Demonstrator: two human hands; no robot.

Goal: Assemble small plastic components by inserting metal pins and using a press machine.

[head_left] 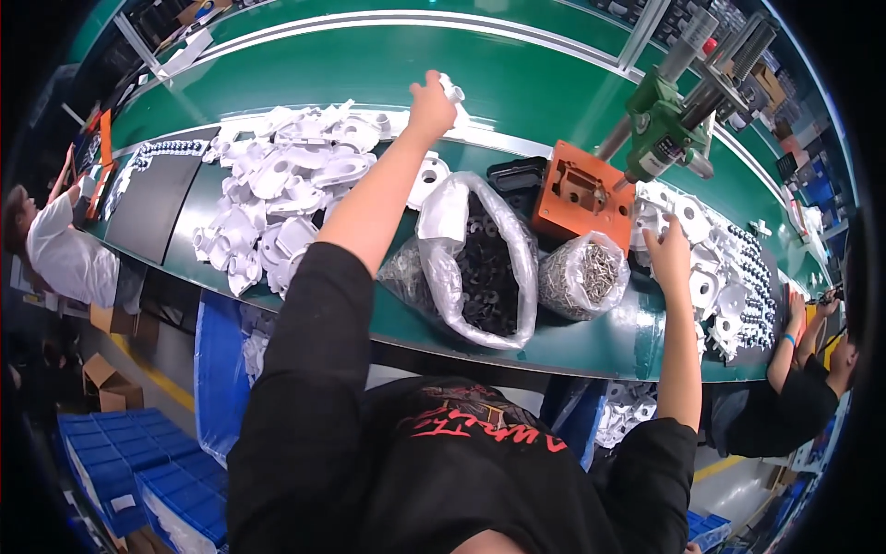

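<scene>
My left hand (432,109) is stretched far out over the back edge of the bench and grips a small white plastic part (453,90) at its fingertips. My right hand (671,251) is low over a heap of white plastic parts (694,223), with thumb and fingers apart at the nearest pieces; whether it touches one is unclear. Just left of it sits an orange fixture block (584,196) beneath a green press (657,129). In front stand a clear bag of metal pins or screws (585,275) and a larger bag of small black parts (489,268).
A large pile of white plastic housings (300,171) covers the bench left of my left arm. Behind runs a green conveyor belt (323,69). Black mats with rows of small parts lie at both ends. People work at far left (69,245) and right (784,392); blue crates (138,462) stand below.
</scene>
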